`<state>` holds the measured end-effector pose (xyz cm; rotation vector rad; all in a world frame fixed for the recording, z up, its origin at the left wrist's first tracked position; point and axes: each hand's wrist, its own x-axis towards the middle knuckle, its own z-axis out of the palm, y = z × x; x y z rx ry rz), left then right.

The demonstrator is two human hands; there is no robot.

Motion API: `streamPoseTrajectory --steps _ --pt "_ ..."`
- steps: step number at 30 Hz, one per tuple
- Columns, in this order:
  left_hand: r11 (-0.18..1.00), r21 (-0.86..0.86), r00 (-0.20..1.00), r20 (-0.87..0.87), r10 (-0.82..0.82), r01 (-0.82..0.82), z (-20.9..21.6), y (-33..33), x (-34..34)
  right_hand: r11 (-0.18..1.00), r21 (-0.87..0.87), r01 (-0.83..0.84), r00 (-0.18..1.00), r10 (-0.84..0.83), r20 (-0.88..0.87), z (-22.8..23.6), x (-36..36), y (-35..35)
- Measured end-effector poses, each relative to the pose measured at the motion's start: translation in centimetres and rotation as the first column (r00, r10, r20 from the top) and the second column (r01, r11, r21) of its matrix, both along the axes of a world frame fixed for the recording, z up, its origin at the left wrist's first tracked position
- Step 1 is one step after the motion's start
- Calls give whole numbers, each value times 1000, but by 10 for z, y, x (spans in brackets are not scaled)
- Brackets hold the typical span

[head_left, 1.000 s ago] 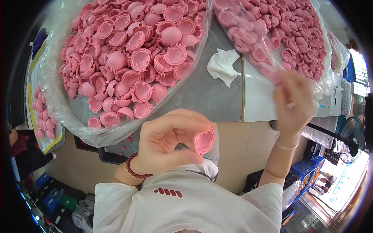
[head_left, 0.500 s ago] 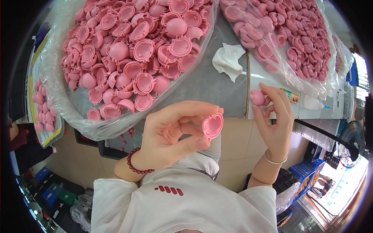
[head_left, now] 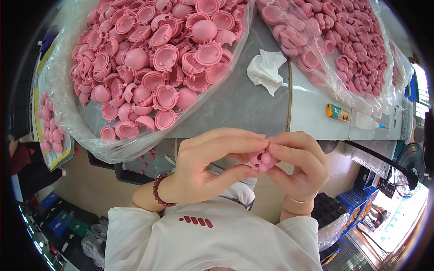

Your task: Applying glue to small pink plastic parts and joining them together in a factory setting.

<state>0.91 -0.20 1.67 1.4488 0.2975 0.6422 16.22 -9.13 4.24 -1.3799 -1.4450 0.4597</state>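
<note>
In front of my chest, my left hand (head_left: 212, 165) pinches a pink plastic half-shell (head_left: 256, 158) between thumb and fingers. My right hand (head_left: 298, 162) grips a smaller rounded pink piece (head_left: 267, 161) and presses it against the shell, so the two parts touch. Fingers cover much of both, and I cannot tell whether they are joined. Ahead on the left lies a clear plastic bag (head_left: 97, 147) with a heap of hollow pink half-shells (head_left: 165, 58). A second bag at the far right holds smaller pink pieces (head_left: 357, 49).
A crumpled white tissue (head_left: 266, 72) lies on the grey table (head_left: 226, 108) between the bags. To the right are an orange-and-green packet (head_left: 337, 113) and a small clear bottle with a blue tip (head_left: 365, 121). A tray (head_left: 63, 156) at the left holds rounded pink parts. A black fan (head_left: 409, 169) stands far right.
My right hand has come down and left from above the table, bringing its rounded pink piece against the half-shell. My left hand still holds the shell, now turned and slightly further right.
</note>
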Motion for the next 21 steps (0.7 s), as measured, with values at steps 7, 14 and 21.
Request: streamPoseTrajectory --steps 7,14,21 --pt "999 -10 999 -18 -43 43 2 5 2 997 70 35 999 -37 33 -12 -3 -5" --pt "995 -95 999 42 -31 35 -8 4 8 990 139 39 995 -51 82 -17 -14 -14" --pt "998 -28 993 101 -53 56 -13 8 7 840 365 402 900 -437 13 -23 25 -41"
